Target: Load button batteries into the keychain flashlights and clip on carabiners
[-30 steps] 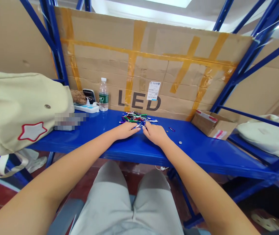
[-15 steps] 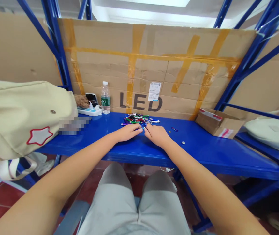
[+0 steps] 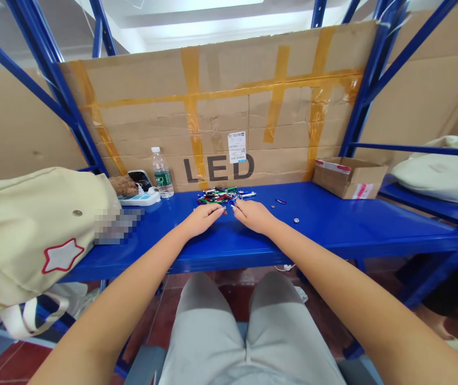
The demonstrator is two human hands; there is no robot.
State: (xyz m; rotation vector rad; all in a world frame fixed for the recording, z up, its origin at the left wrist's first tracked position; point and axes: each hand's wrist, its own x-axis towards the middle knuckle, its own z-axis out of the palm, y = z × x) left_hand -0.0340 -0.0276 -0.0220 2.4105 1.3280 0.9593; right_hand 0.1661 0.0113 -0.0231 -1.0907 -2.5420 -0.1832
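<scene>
Both my hands are just above the blue tabletop (image 3: pixel 221 243), close together in front of a heap of slim multicoloured pen-like pieces (image 3: pixel 215 194). My right hand (image 3: pixel 254 215) pinches a small blue ring-shaped clip (image 3: pixel 231 203) between thumb and fingers. My left hand (image 3: pixel 205 218) is closed in a pinch a short way to the left; a tiny bright bit shows at its fingertips, too small to name. To the right of my right hand lie a purple-blue clip (image 3: pixel 281 201), a silvery round disc (image 3: pixel 296 220) and a smaller brownish disc (image 3: pixel 273 206).
At the back left stand a water bottle (image 3: pixel 162 174) and a white power strip (image 3: pixel 140 200). A cream bag (image 3: pixel 24 230) covers the left end. An opened cardboard box (image 3: pixel 349 179) sits at the back right. Cardboard marked LED (image 3: pixel 132 128) walls the rear.
My hands have drawn slightly apart, and the blue clip stays at my right fingertips. The camera view has turned and tilted a little. The loose pieces lie as before.
</scene>
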